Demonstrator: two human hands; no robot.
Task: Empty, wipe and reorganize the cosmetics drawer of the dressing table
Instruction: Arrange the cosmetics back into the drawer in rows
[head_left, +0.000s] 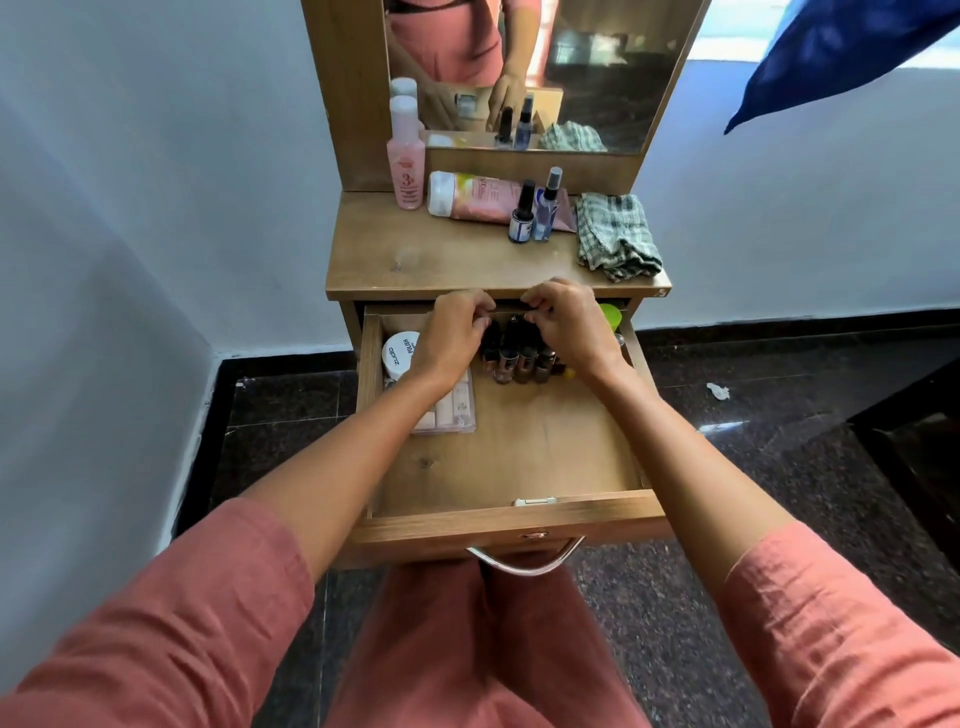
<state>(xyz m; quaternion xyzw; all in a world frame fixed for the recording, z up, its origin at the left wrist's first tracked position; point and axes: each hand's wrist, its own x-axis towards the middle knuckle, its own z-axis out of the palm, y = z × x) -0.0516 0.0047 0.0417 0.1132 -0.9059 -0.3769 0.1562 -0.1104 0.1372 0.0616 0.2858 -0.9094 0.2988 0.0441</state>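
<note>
The wooden drawer (519, 514) is pulled out below the dressing table top (441, 254). At its back stands a cluster of several small dark nail polish bottles (519, 358). My left hand (457, 332) and my right hand (571, 322) both curl over the caps of these bottles, fingertips pinched at the back row. Exactly which bottle each hand grips is hidden by the fingers. A white round jar (400, 353) and a flat pale palette (452, 410) lie at the drawer's left. A green lid (610, 314) shows behind my right hand.
On the table top stand a tall pink bottle (406, 161), a lying pink tube (478, 197), two small spray bottles (535, 208) and a folded green checked cloth (618, 236). A mirror (597, 78) rises behind. White walls flank the table; the floor (779, 467) is dark granite.
</note>
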